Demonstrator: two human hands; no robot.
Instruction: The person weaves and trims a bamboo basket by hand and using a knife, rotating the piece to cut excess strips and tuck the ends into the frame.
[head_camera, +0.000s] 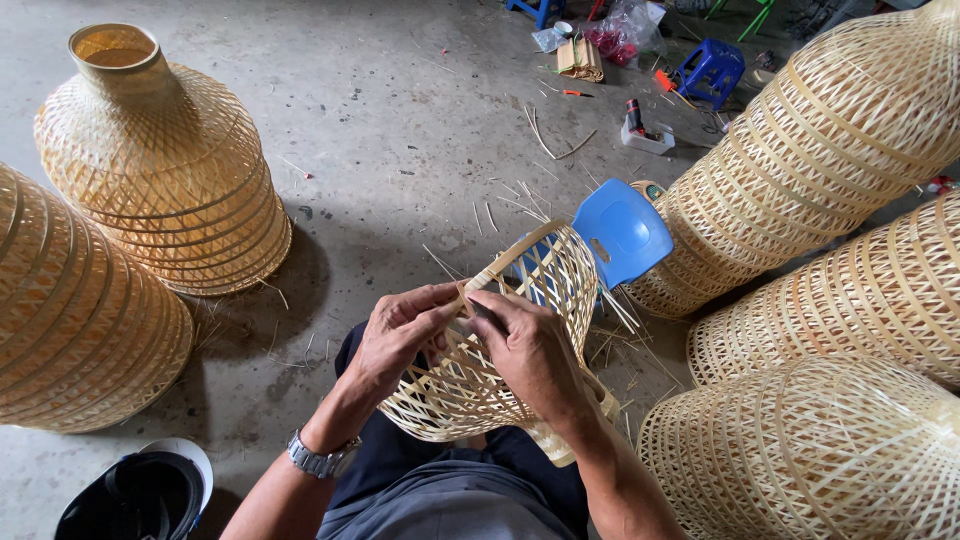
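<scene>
Both hands are clamped on a small half-woven bamboo basket (500, 340) that sits tipped on the person's lap, open rim pointing away toward the blue plastic stool (623, 230). The left hand (400, 335) grips the weave on its near side, and the right hand (530, 350) presses down beside it, fingers pinching a strip right at the rim band (can't tell exactly which strip, it's hidden under the fingers).

What I'd worry about: the loose strip ends sticking out on the stool side look springy, so if the pinch slips, the weave there could pop open or a thin strip could crack. The split ends look sharp on bare fingers too.

Room is tight on the right. Finished woven lampshades (830, 150) are stacked close along that edge of the floor, with one (820, 450) almost touching the right forearm. On the left, two bigger shades (165, 165) stand well apart, with bare concrete floor (400, 120) between. A dark helmet (135, 495) lies near the left elbow.
</scene>
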